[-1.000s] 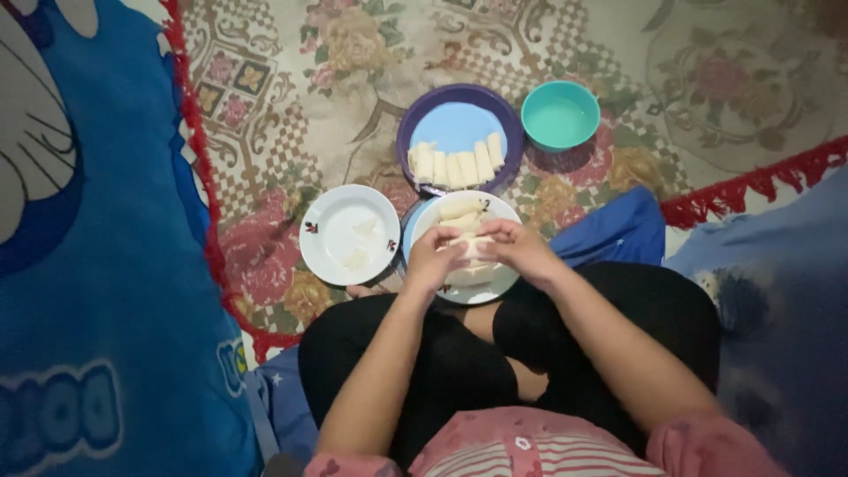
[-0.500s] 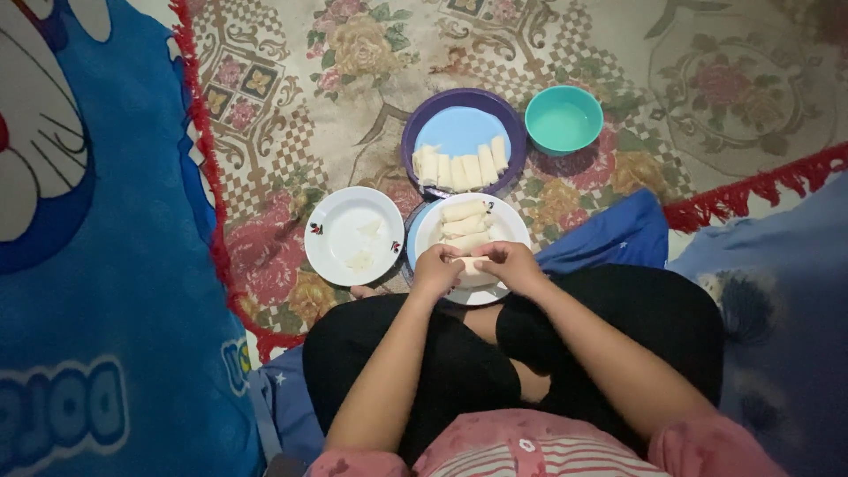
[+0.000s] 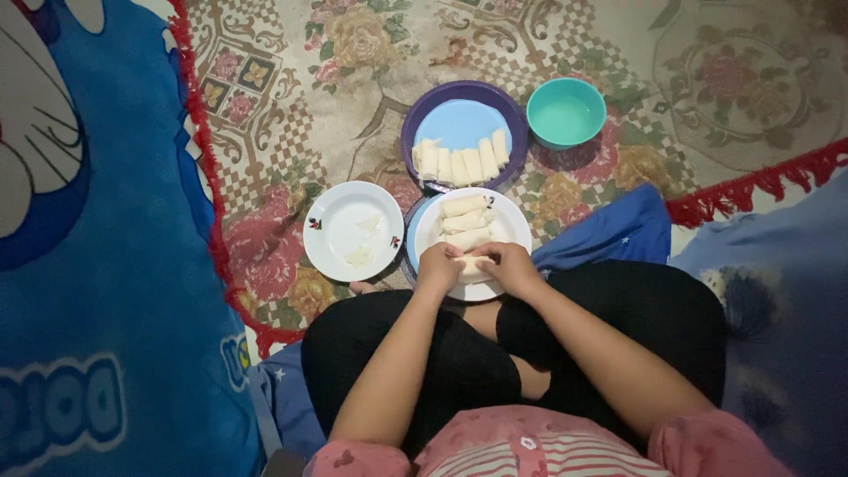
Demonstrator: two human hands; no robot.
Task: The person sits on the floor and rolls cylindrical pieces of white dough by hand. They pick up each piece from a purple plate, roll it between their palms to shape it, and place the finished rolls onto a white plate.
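Over the near edge of the white plate (image 3: 517,231), the left hand (image 3: 439,268) and right hand (image 3: 503,266) pinch a pale roll (image 3: 471,265) between their fingers, just below three finished rolls (image 3: 465,222), with a purple plate (image 3: 415,132), a teal bowl (image 3: 566,112) and a small plate (image 3: 336,231) nearby on the carpet (image 3: 291,97).

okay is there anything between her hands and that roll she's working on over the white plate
Nothing visible. The left hand and right hand already pinch the pale roll from either end, over the near rim of the white plate.
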